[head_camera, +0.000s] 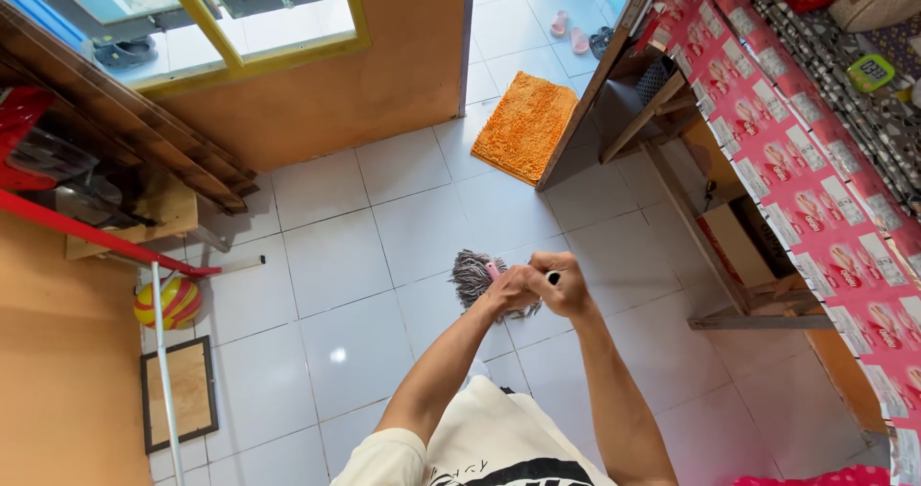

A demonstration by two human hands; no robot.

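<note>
The room has a white tiled floor (pixel 336 256), with a striped ball (pixel 168 301) at far left and an orange mat (pixel 523 126) by the doorway. At centre, the left hand (pixel 508 289) and right hand (pixel 561 284) touch, fingers closed around the mop handle (pixel 553 277). The grey mop head (pixel 475 277) rests on the tiles just beyond the hands.

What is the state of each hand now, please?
Left hand: closed on the mop handle, above the grey mop head.
Right hand: closed on the same mop handle.
</note>
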